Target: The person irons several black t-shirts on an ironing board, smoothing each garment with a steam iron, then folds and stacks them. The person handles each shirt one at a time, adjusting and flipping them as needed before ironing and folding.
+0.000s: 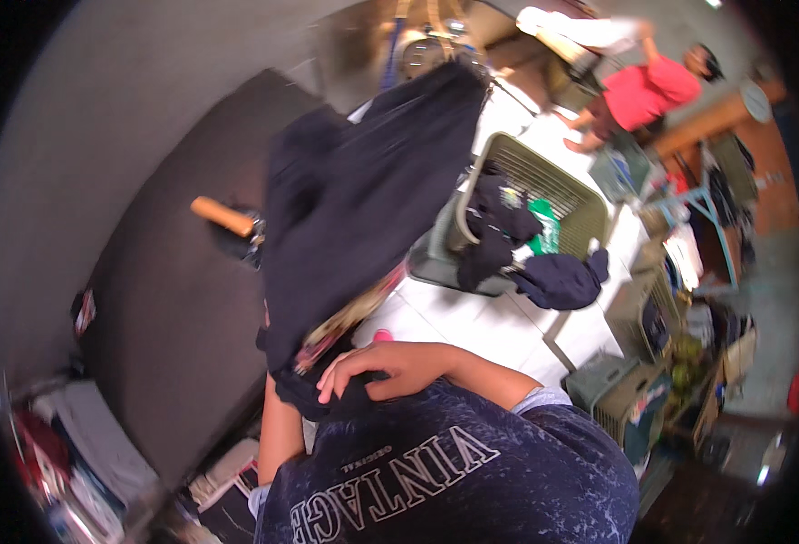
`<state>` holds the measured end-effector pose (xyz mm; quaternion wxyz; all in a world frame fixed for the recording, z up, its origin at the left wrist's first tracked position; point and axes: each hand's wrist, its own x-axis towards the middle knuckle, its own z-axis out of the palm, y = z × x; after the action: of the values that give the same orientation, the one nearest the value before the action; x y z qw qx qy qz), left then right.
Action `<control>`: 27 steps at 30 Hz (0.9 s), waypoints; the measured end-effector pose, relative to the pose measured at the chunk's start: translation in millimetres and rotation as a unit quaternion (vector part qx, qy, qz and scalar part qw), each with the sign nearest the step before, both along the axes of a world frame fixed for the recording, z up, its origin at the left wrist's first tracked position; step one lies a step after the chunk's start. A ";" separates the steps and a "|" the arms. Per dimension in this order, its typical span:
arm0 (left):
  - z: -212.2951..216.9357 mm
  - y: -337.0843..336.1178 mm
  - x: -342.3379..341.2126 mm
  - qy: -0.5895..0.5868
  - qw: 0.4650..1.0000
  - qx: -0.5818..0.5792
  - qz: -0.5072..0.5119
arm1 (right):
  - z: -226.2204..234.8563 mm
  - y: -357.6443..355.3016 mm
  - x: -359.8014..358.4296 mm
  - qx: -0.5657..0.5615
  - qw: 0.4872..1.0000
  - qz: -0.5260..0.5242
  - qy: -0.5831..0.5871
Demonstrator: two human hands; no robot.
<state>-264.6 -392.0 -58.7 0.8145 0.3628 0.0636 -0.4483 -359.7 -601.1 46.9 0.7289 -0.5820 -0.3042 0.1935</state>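
Observation:
A large dark garment (363,181), black or very dark navy, is spread out in the air in front of me, blurred by motion. A multicoloured printed part (349,319) shows along its lower right edge. My right hand (386,367) is closed on the gathered cloth at its near end, fingers curled. My left forearm (280,431) rises toward the same end, but the garment covers my left hand, so its fingers are hidden.
An olive-green plastic basket (576,186) on the white tiled floor (472,317) holds dark clothes and a green item; a dark cloth (558,279) hangs over its rim. A dark board-like surface (182,344) bears an orange-handled object (222,216). A person in red (648,95) is at the back right.

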 end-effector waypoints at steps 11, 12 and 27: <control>67.7 198.4 20.7 -0.414 0.808 0.310 0.284 | -46.4 206.4 102.3 -0.167 0.966 -0.189 -0.055; 68.8 216.4 18.4 -0.459 0.758 0.360 0.291 | -42.4 227.0 118.6 -0.184 0.973 -0.138 0.001; 3.3 367.1 -14.4 -0.471 0.570 0.648 0.184 | -145.6 295.1 194.6 -0.354 0.913 -0.202 -0.011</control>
<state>-279.0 -24.8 -55.4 0.3414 0.9338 0.0092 0.1065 -165.1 -306.0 -98.7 0.4948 -0.8533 -0.0996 0.1306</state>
